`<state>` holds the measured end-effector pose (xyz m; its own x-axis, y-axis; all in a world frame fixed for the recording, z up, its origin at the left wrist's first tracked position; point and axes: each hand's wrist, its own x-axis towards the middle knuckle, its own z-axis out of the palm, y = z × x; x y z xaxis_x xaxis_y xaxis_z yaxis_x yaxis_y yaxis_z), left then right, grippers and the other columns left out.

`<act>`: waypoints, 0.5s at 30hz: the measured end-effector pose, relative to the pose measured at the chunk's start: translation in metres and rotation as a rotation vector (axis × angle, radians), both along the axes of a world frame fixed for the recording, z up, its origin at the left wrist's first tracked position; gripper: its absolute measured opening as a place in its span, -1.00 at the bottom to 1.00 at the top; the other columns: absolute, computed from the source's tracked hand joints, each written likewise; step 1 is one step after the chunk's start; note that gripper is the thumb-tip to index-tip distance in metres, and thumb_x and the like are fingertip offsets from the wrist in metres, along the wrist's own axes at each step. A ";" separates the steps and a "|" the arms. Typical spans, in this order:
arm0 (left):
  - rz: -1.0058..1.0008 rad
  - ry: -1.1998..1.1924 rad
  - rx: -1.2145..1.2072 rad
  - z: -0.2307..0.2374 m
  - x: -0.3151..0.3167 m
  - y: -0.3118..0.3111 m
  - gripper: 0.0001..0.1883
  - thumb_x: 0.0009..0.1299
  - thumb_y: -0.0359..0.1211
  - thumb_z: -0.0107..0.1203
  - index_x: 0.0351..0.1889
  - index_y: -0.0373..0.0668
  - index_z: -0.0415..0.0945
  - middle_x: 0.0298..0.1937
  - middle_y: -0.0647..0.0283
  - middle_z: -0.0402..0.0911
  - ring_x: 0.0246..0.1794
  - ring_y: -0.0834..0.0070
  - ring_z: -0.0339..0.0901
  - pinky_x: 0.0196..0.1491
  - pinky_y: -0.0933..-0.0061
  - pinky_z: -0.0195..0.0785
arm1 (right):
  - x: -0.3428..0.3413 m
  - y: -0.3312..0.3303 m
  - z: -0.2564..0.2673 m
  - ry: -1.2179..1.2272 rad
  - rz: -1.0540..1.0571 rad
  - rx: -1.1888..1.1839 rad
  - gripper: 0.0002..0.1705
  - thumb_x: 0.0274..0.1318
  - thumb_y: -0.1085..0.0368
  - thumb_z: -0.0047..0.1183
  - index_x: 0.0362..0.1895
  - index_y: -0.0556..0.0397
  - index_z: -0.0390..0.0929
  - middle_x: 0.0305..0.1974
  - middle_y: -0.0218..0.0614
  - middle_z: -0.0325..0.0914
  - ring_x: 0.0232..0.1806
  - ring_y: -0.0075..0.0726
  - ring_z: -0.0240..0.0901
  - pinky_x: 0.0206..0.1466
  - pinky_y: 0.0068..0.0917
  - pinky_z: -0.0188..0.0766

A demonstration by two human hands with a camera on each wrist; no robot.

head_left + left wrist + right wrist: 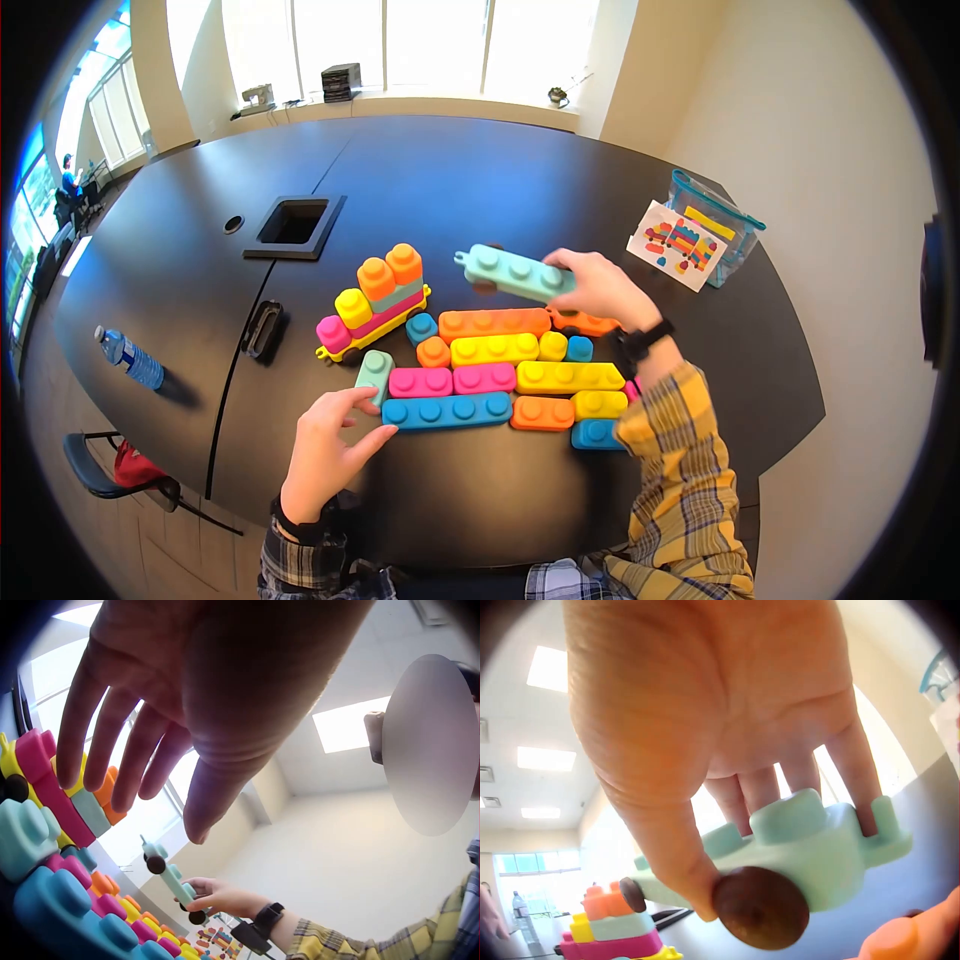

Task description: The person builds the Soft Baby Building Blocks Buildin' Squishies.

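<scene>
My right hand (605, 290) grips one end of a mint-green toy wagon base (510, 270) and holds it raised above the rows of blocks. In the right wrist view its thumb presses beside a brown wheel (761, 907), fingers on the far side. My left hand (325, 440) has loosely extended fingers around the near left corner of the rows. Its fingertips are right at a small mint block (375, 369), its thumb at the end of a long blue block (445, 411). Behind stands a wheeled yellow wagon (424, 296) stacked with magenta, yellow, grey-green and orange blocks.
Rows of orange, yellow (569, 377), magenta and blue blocks lie mid-table, with an orange wheeled base (585, 324) behind. A picture card (680, 245) leans on a clear zip bag (738, 235). A water bottle (130, 357), black case (263, 331) and table opening (295, 225) are left.
</scene>
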<state>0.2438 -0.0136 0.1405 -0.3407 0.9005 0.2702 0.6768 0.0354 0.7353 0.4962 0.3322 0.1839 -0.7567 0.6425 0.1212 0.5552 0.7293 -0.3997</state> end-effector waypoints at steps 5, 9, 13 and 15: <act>-0.087 -0.100 -0.045 0.004 0.013 0.004 -0.45 0.22 -0.38 0.54 0.19 -0.20 0.62 -0.06 0.19 0.73 -0.08 0.35 0.71 -0.02 0.32 0.66 | 0.050 -0.088 0.014 -0.026 0.165 0.012 -0.38 -0.07 0.11 0.43 0.16 -0.13 0.65 -0.05 -0.18 0.72 0.04 0.04 0.68 0.08 -0.14 0.62; -0.313 0.032 -0.032 0.008 0.027 0.005 -0.29 0.21 -0.28 0.59 0.32 -0.18 0.53 0.10 0.14 0.67 0.01 0.27 0.69 0.05 0.28 0.62 | 0.067 -0.157 -0.010 -0.058 0.241 -0.030 -0.31 -0.03 0.11 0.46 0.25 -0.08 0.61 0.03 -0.17 0.68 0.11 0.00 0.65 0.09 -0.08 0.62; -0.450 0.146 -0.108 0.001 0.039 0.005 -0.23 0.21 -0.22 0.58 0.38 -0.17 0.49 0.30 0.10 0.56 0.17 0.09 0.62 0.21 0.19 0.55 | 0.074 -0.191 -0.039 -0.127 0.213 -0.065 -0.33 -0.02 0.11 0.47 0.23 -0.12 0.60 0.04 -0.25 0.68 0.11 -0.06 0.64 0.05 -0.14 0.63; -0.462 0.140 -0.136 -0.006 0.046 0.006 -0.26 0.22 -0.26 0.55 0.37 -0.16 0.50 0.32 0.11 0.55 0.25 0.06 0.57 0.27 0.16 0.50 | 0.072 -0.198 -0.050 -0.113 0.182 -0.053 -0.36 -0.02 0.11 0.48 0.20 -0.13 0.62 0.05 -0.30 0.69 0.10 -0.08 0.65 0.03 -0.17 0.63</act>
